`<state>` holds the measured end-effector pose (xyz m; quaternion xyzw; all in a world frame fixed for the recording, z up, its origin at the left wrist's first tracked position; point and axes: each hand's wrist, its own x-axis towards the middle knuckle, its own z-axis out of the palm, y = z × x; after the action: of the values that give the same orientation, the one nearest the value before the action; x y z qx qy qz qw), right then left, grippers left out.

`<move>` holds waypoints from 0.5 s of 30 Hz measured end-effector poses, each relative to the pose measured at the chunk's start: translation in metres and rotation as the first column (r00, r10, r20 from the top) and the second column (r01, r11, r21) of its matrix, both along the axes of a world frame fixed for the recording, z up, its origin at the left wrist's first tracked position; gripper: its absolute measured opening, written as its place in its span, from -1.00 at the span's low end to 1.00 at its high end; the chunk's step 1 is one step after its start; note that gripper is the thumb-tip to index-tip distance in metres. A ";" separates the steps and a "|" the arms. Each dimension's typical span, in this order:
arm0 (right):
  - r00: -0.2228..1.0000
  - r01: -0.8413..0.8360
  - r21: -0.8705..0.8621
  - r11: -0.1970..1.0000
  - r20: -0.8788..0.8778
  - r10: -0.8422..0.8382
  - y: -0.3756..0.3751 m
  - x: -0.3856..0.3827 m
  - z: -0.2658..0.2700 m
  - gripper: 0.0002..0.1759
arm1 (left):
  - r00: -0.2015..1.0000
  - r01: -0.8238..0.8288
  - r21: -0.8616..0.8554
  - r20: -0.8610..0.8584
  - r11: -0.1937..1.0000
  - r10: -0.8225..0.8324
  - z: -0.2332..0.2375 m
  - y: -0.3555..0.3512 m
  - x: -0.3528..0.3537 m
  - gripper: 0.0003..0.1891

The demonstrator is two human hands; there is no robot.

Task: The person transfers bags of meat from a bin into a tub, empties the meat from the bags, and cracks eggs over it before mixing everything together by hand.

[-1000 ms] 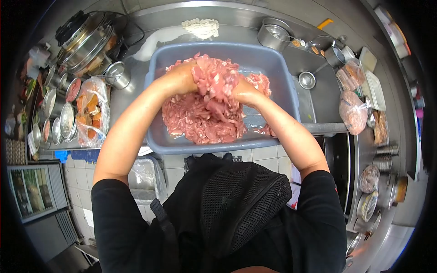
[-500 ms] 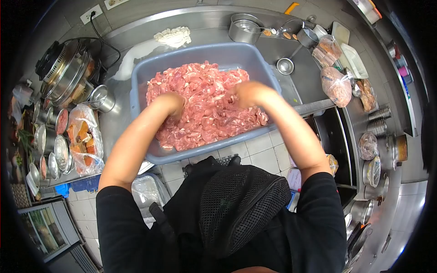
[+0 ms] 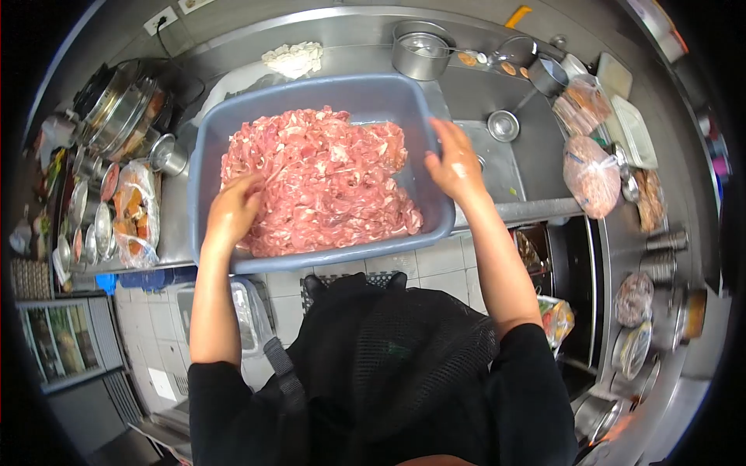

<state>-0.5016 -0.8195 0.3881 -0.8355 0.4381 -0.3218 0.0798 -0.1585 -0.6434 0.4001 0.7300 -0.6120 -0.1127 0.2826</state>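
2 hands point(image 3: 231, 211) point(image 3: 454, 167), 1 meat tub point(image 3: 373, 89)

Stainless steel counter point(image 3: 474, 89) along a steel back wall point(image 3: 311, 19), white socket point(image 3: 159, 21) upper left. On the back ledge, a round steel container point(image 3: 420, 50). Pale square floor tiles point(image 3: 435, 260) below. At left, stacked steel pots point(image 3: 120, 105) and lidded bowls point(image 3: 97, 229); bagged food point(image 3: 590, 175) at right; glass-fronted cabinet point(image 3: 54, 349) lower left. Even, bright light.
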 end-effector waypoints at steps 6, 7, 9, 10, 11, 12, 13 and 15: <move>0.733 -0.419 0.763 0.492 0.604 -0.313 -0.014 -0.004 -0.045 -0.45 | 0.864 -0.473 -0.216 0.076 0.854 0.498 -0.023 0.066 -0.017 -0.78; 0.711 -0.429 0.753 0.499 0.622 -0.328 -0.013 -0.002 -0.043 -0.47 | 0.830 -0.529 -0.240 0.053 0.814 0.555 -0.027 0.068 -0.019 -0.77; 0.662 -0.459 0.731 0.506 0.661 -0.353 -0.011 0.003 -0.045 -0.50 | 0.789 -0.589 -0.247 0.032 0.769 0.614 -0.027 0.070 -0.018 -0.74; 0.662 -0.463 0.734 0.497 0.659 -0.357 -0.010 0.005 -0.048 -0.50 | 0.786 -0.591 -0.242 0.040 0.770 0.616 -0.025 0.070 -0.016 -0.74; 0.669 -0.451 0.723 0.524 0.662 -0.337 -0.011 0.009 -0.050 -0.50 | 0.789 -0.576 -0.189 0.128 0.796 0.601 -0.024 0.067 -0.013 -0.69; 0.677 -0.436 0.710 0.552 0.664 -0.319 -0.012 0.012 -0.052 -0.49 | 0.790 -0.559 -0.134 0.213 0.818 0.575 -0.023 0.065 -0.008 -0.65; 0.689 -0.416 0.682 0.601 0.668 -0.281 -0.013 0.013 -0.055 -0.50 | 0.804 -0.527 -0.141 0.238 0.838 0.545 -0.024 0.063 -0.004 -0.63; 0.726 -0.397 0.687 0.609 0.640 -0.250 -0.019 0.017 -0.060 -0.50 | 0.797 -0.538 -0.076 0.278 0.839 0.536 -0.026 0.063 0.001 -0.63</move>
<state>-0.4844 -0.8388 0.3279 -0.5499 0.4333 -0.3738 0.6084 -0.1576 -0.5808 0.3745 0.8828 -0.4140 0.0776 0.2081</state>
